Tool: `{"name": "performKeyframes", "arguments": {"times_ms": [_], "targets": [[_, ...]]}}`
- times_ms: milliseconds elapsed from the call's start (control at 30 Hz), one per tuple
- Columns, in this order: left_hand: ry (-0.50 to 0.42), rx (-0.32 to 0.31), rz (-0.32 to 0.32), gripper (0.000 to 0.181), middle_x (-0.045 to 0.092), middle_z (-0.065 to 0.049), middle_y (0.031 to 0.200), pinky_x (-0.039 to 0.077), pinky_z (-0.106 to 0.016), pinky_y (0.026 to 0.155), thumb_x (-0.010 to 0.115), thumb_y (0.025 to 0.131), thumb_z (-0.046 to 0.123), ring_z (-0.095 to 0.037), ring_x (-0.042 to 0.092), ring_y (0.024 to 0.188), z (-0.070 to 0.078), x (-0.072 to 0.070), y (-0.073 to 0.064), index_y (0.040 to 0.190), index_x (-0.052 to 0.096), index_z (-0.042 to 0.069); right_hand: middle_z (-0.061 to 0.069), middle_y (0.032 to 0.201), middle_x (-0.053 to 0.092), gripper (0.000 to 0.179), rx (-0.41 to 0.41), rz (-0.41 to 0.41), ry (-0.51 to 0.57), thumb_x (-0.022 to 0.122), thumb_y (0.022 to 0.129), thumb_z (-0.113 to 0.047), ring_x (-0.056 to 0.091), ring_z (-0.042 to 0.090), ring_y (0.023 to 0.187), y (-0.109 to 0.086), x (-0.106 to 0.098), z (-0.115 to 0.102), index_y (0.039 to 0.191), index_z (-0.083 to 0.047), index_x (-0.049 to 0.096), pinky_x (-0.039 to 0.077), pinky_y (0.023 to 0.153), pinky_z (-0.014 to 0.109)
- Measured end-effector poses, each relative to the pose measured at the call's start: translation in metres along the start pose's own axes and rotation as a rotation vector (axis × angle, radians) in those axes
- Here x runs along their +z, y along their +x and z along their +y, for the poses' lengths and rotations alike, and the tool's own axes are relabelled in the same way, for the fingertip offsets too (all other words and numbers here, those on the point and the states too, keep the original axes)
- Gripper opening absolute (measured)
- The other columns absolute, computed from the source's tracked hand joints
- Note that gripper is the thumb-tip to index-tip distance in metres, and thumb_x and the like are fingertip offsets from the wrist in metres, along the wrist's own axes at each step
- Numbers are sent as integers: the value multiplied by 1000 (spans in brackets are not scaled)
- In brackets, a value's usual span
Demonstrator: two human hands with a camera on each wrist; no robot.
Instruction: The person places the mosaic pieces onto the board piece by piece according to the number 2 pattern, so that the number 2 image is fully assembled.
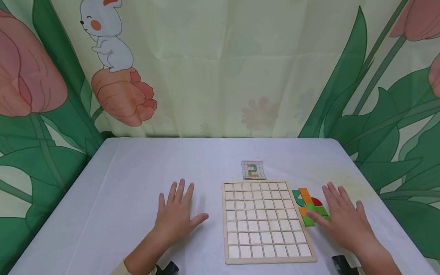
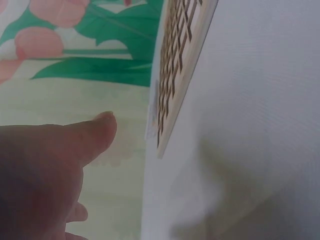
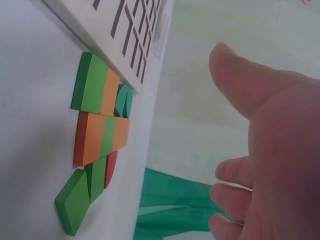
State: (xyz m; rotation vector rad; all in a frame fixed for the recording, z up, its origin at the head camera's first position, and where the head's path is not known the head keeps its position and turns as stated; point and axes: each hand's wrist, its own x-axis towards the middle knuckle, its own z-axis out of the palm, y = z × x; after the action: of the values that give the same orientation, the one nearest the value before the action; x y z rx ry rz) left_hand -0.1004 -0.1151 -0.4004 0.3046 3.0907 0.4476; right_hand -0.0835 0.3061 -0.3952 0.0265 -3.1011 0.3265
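Observation:
My left hand [image 1: 176,217] is spread over the white table, left of a wooden grid board [image 1: 266,221], and holds nothing. On the other side, my right hand [image 1: 347,223] hovers with straight fingers above and beside a group of coloured blocks. Orange blocks [image 1: 304,195], green blocks [image 1: 321,211], dark green curved pieces [image 1: 298,198] and a red curved block [image 1: 316,201] lie against the board's right edge. From the right wrist view, the hand stands apart from the green block [image 3: 73,202]. All visible squares of the board are bare.
A small card [image 1: 253,170] printed with a grid and a coloured figure lies just behind the board. The white table [image 1: 137,168] ends at a hanging cloth [image 1: 192,76] with printed tulips and a rabbit. Dark wrist cameras [image 1: 168,268] show at both wrists.

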Motion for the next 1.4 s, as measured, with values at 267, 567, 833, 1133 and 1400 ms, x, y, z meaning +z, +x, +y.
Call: {"name": "performKeyframes", "arguments": {"times_ms": [267,567,833,1133,1400], "targets": [[-106,229,-20,85,34,-21,156,32,-65,107,80,82,48,-41,34,141,3,10,2,147,47,4,40,147,31,106,11,-63,58,72,83,-58,26,59,133,0,-2,4,150,11,29,19,100,80],[-278,411,-6,66,54,-10,141,39,-50,107,84,81,31,-32,47,131,3,17,12,136,59,4,37,142,41,100,-18,-37,90,79,79,-54,36,57,127,1,-8,9,146,8,40,35,97,74],[-388,390,-106,61,60,-7,133,42,-45,106,85,82,28,-28,51,127,2,27,25,133,60,5,36,137,47,93,7,-56,139,78,81,-55,41,54,125,1,-8,17,143,6,45,39,93,73],[-394,333,-174,56,64,-7,127,44,-45,103,86,80,24,-27,55,122,7,35,33,128,64,5,33,129,56,78,-3,-56,168,80,83,-43,49,52,118,7,-8,24,137,7,51,43,90,71],[-356,334,-183,52,67,-2,121,46,-40,99,86,78,24,-24,57,115,12,41,33,123,68,7,32,125,57,74,37,-101,206,79,83,-42,52,49,110,11,-2,35,133,7,53,51,83,65]]}}
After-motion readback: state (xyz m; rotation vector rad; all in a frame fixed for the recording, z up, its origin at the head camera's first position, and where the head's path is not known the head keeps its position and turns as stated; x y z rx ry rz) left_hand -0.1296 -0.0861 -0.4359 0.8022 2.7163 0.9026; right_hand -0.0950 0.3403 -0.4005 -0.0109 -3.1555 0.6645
